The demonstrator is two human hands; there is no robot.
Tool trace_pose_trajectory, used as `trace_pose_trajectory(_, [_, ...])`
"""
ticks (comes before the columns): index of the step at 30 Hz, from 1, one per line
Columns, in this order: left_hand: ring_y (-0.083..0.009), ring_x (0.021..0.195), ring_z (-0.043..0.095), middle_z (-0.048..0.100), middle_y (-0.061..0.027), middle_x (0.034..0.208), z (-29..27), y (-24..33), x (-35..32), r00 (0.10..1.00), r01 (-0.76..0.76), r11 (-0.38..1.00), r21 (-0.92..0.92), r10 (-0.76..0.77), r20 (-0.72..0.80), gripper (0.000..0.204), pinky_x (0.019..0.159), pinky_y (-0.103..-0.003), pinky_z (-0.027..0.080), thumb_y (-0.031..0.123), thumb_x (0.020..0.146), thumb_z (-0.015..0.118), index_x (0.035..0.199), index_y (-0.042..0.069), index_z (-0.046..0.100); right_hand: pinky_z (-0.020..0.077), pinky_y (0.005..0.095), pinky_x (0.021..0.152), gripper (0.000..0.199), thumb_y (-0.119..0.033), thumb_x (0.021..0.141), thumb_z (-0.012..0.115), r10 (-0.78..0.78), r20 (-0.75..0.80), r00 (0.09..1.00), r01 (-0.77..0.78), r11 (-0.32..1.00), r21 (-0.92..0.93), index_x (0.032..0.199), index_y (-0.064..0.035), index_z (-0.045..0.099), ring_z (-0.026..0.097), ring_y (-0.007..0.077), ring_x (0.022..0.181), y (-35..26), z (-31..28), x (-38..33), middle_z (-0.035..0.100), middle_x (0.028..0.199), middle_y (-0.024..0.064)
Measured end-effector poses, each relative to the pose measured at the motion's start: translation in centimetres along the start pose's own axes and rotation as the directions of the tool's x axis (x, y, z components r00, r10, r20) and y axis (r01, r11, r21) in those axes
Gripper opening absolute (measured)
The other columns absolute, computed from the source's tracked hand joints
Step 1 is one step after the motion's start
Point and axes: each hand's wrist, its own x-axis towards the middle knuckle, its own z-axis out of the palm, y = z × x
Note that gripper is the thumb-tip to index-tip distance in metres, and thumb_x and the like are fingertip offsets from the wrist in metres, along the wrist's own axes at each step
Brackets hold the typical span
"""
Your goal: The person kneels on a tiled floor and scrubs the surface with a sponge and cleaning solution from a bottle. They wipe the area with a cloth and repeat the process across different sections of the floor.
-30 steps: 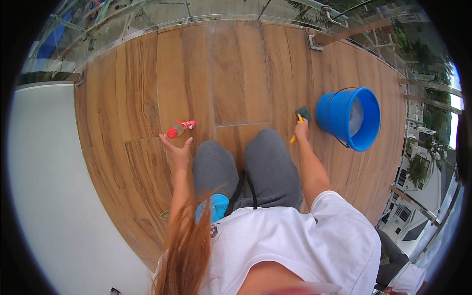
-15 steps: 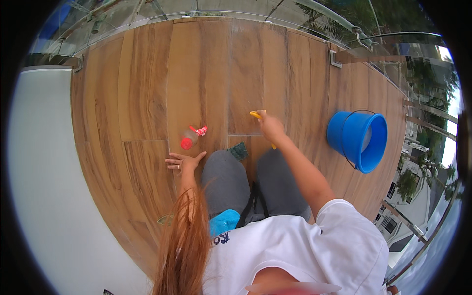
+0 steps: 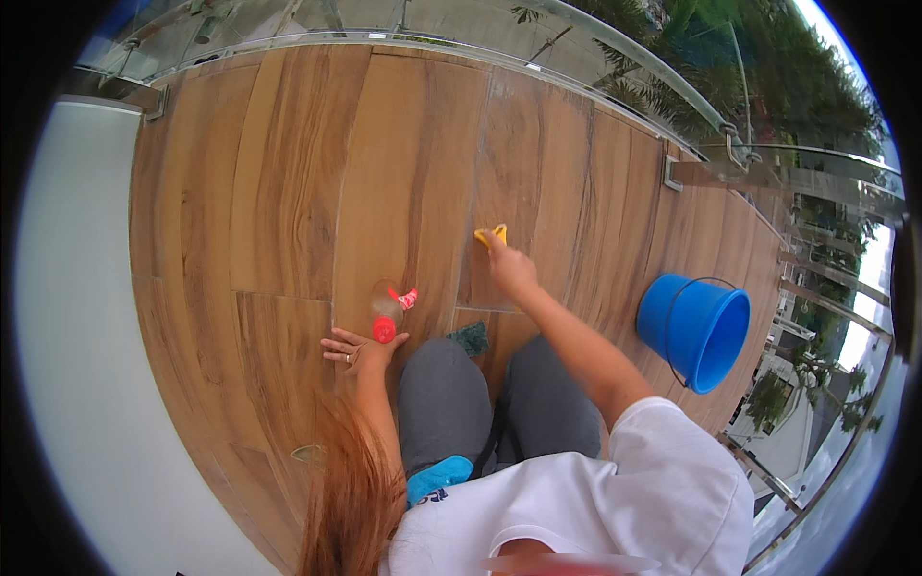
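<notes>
The green pad [image 3: 470,338] was down, and we saw only the yellow tool [image 3: 500,230] in the right hand [image 3: 512,271].
With the pad beside the left knee [image 3: 444,389], we saw that hand closed around the tool over the wood-grain floor [image 3: 557,192], freed for the tool alone; a second earlier it had held both near the blue bucket [image 3: 669,322]. The left hand [image 3: 363,351], raised then, now lay open, fingers spread, just beside the red-capped bottle [image 3: 387,309].

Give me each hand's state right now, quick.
Left hand: open, fingers spread, beside the red-and-clear bottle, holding nothing visible.
Right hand: closed, holding the yellow tool.
</notes>
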Motion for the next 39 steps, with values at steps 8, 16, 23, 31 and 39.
trace_pose_trajectory(8, [-0.0375,0.132,-0.014,-0.017,-0.0228,0.141,1.6,1.2,1.4,0.989,-0.147,0.988,0.058,0.144,0.045,0.146,0.105,-0.049,0.018,0.069,0.041,0.072,0.134,0.004,-0.02,0.0473,0.0434,0.073,0.035,-0.028,0.091,0.035,0.015,-0.467,0.884,0.013,0.998,0.058,0.123,-0.0169,0.045,0.06,0.0335,0.089,1.1,-12.6,16.0,0.061,0.094,0.0187])
trace_pose_trajectory(16, [-0.0416,0.131,-0.01,-0.017,-0.0223,0.141,4.0,-1.4,3.0,0.977,-0.129,0.989,0.071,0.139,-0.16,0.127,0.099,-0.057,0.024,0.051,0.057,0.07,0.134,0.005,-0.019,0.0477,0.0422,0.065,0.04,-0.026,0.09,0.04,-0.016,-0.113,0.993,0.012,0.999,-0.031,0.13,-0.0242,0.037,0.061,0.0321,0.08,1.5,-1.5,2.9,0.062,0.086,0.0182])
trace_pose_trajectory(23, [-0.045,0.13,-0.007,-0.017,-0.0221,0.141,7.5,-1.8,6.6,0.96,-0.062,0.99,0.129,0.095,-0.263,0.108,0.094,-0.062,0.029,0.032,0.072,0.066,0.134,0.004,-0.019,0.0476,0.0414,0.065,0.035,-0.023,0.091,0.039,-0.044,-0.422,0.906,0.172,0.947,0.271,0.126,-0.0195,0.042,0.062,0.0311,0.079,-2.8,-10.1,15.5,0.062,0.091,0.0179])
trace_pose_trajectory(31, [-0.0446,0.13,-0.012,-0.02,-0.0238,0.14,4.0,-0.9,1.9,0.962,-0.158,0.987,0.012,0.156,-0.223,0.103,0.094,-0.061,0.029,0.021,0.075,0.062,0.133,0.001,-0.021,0.0473,0.042,0.066,0.038,-0.023,0.09,0.04,-0.092,-0.079,0.993,0.094,0.995,0.022,0.128,-0.0193,0.04,0.061,0.0321,0.079,-9.1,-3.5,7.7,0.062,0.083,0.0163])
trace_pose_trajectory(39, [-0.0431,0.13,-0.015,-0.025,-0.024,0.138,0.3,0.2,0.0,0.978,-0.205,0.975,-0.082,0.2,-0.064,0.13,0.096,-0.061,0.025,0.046,0.058,0.075,0.132,0.0,-0.022,0.047,0.0417,0.07,0.034,-0.022,0.09,0.041,-0.105,-0.36,0.927,0.137,0.988,0.065,0.123,-0.0188,0.044,0.059,0.0364,0.087,-8.8,-8.5,15.8,0.06,0.093,0.0223])
